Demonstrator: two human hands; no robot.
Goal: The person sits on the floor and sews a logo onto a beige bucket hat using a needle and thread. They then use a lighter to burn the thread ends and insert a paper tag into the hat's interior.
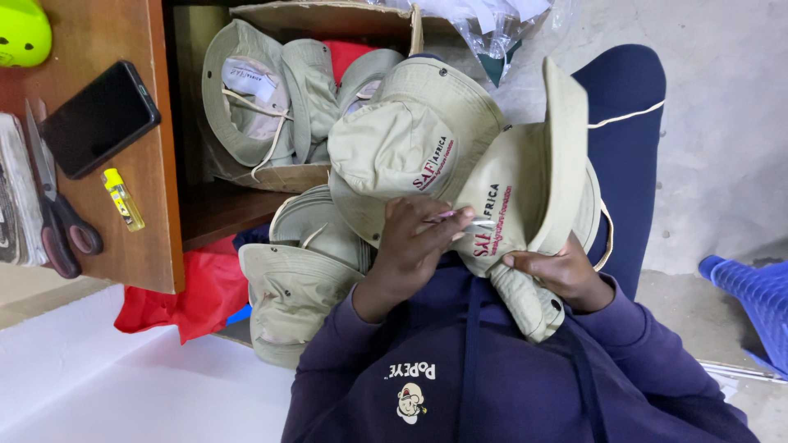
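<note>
Two khaki bucket hats with red stitched lettering lie on my lap. My left hand (410,246) pinches a small thin pinkish-white tool (456,217), its tip at the lettering of the nearer khaki hat (525,197). My right hand (560,276) grips the folded lower edge of that same hat against my purple hoodie. The second hat (394,152) lies to the left of it, partly over it and under my left fingers.
A pile of khaki hats (295,283) rests by my left arm, and an open cardboard box (283,176) holds more hats. A wooden table (156,238) carries a phone (98,119), scissors (53,213) and a yellow lighter (123,198). Red cloth (193,295) lies below; a blue chair (751,299) stands right.
</note>
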